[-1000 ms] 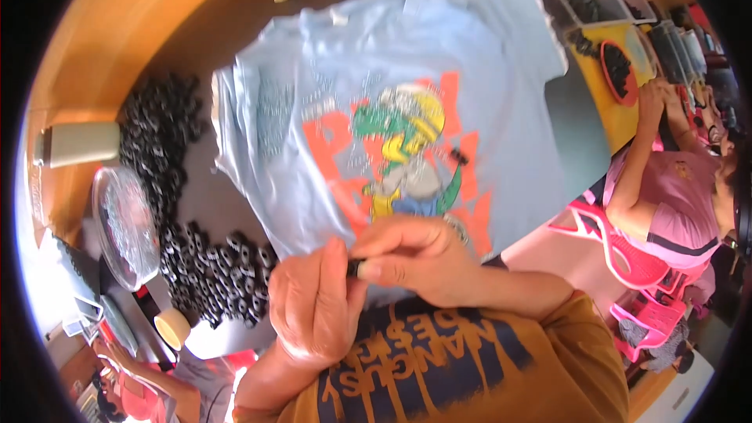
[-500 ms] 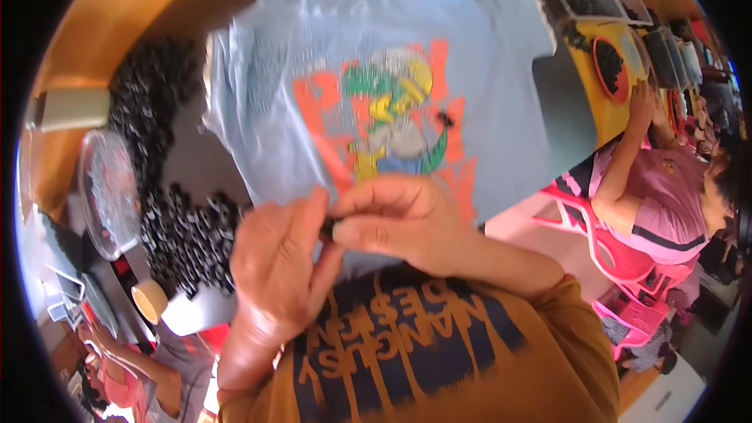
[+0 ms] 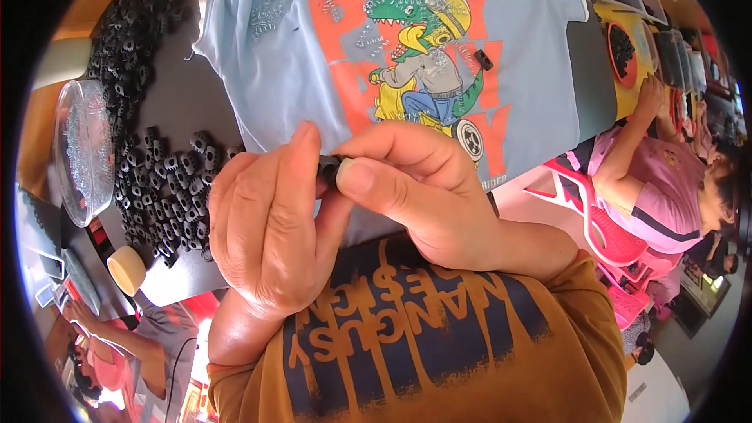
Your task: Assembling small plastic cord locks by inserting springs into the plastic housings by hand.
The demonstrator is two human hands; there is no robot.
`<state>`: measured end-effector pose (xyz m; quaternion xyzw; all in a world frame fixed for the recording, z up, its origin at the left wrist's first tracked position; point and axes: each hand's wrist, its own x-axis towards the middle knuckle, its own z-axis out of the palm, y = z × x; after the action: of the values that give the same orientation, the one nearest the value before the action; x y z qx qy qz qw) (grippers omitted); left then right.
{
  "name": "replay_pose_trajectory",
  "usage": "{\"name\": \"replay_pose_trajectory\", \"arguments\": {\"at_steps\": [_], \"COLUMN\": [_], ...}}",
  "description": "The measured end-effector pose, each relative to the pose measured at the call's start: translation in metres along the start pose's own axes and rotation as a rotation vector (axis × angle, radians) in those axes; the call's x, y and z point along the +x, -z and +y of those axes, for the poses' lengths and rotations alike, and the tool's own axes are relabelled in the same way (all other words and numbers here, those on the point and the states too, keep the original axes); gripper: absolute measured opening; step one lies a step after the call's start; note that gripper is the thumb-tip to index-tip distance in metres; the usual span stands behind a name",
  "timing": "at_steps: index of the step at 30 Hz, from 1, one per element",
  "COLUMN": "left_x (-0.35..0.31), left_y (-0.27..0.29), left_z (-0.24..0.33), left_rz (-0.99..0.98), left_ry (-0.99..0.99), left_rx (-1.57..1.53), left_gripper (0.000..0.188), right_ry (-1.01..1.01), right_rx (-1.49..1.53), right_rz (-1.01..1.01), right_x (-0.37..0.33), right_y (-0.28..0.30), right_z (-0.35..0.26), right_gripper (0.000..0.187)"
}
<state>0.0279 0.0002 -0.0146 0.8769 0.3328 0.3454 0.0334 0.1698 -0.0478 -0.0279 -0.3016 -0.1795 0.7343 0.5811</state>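
Left hand (image 3: 270, 227) and right hand (image 3: 423, 188) pinched together on a small black plastic part (image 3: 327, 169), raised above the light-blue printed T-shirt (image 3: 313, 55) padding the desk's near edge, probably for close fitting.

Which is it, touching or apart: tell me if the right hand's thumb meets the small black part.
Touching. The head view shows the right hand pressing its thumb tip against the small black part, with the left hand pinching it from the other side.

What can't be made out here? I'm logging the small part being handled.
Head view:
- Small black part: mostly hidden between left hand and right hand; shape unclear.
- Clear dish: contents too small and blurred.
- Black parts pile: bent by fisheye rim.
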Motion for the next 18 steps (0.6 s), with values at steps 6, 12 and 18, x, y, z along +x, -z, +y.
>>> {"name": "replay_pose_trajectory", "arguments": {"at_steps": [6,12,18], "left_x": [-0.004,0.000,-0.001], "left_y": [0.007,0.012,0.018], "left_z": [-0.010,-0.011,-0.007], "left_rz": [-0.097,-0.146,-0.131], "left_ry": [-0.138,-0.084,0.209], "left_rx": [-0.040,-0.108,-0.270], "left_gripper": [0.039,0.047,0.068], "right_ry": [-0.007,-0.077,0.178], "right_rx": [-0.163,-0.203,-0.463], "right_rz": [-0.023,-0.063,0.068], "right_x": [-0.003,0.001,0.034], "right_y": [0.005,-0.001,-0.001], "right_z": [0.003,-0.017,-0.101], "right_gripper": [0.013,0.017,0.020]}}
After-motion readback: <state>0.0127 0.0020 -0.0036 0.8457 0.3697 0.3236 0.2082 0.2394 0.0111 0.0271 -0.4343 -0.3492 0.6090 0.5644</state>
